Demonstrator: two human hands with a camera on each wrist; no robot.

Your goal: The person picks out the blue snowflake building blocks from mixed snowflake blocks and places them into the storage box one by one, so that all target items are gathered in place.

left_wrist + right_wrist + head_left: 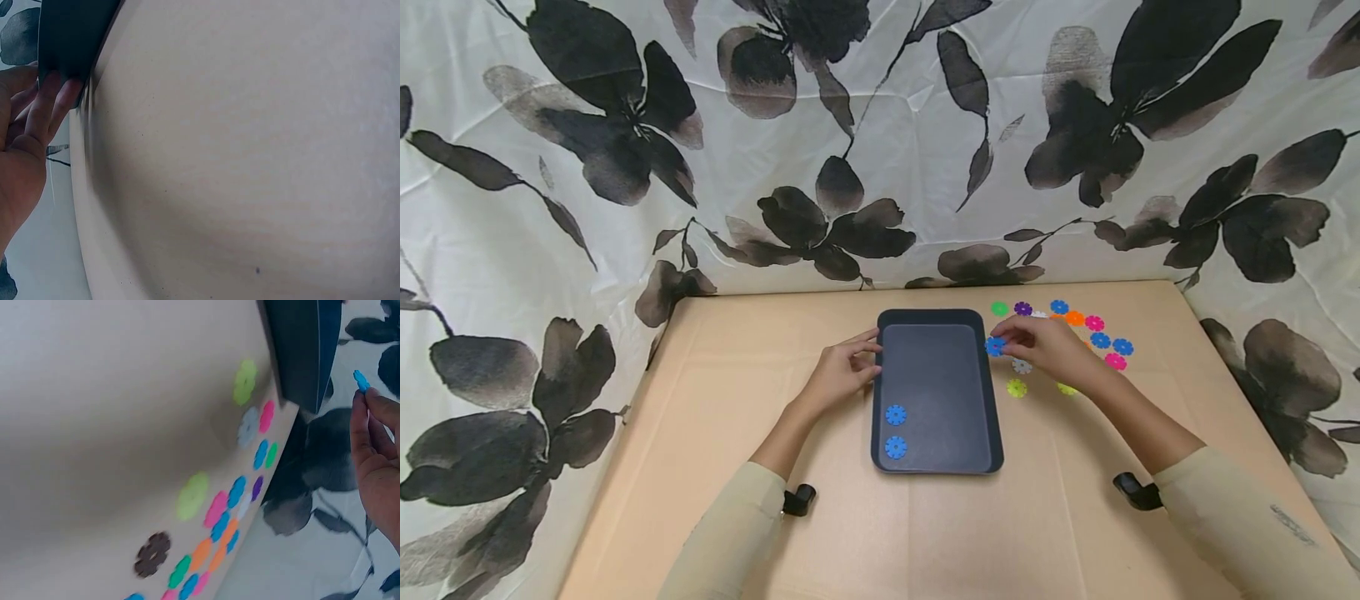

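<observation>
A dark rectangular tray lies in the middle of the tan table with two blue gear-shaped discs near its front left corner. My left hand rests against the tray's left rim, fingertips touching the tray edge. My right hand pinches a blue disc over the tray's right rim; the right wrist view shows that disc held in the fingertips. Loose discs of several colours lie right of the tray.
A grey disc and a yellow-green disc lie just right of the tray. A floral cloth backdrop surrounds the table on three sides. Small black clips sit at both wrists.
</observation>
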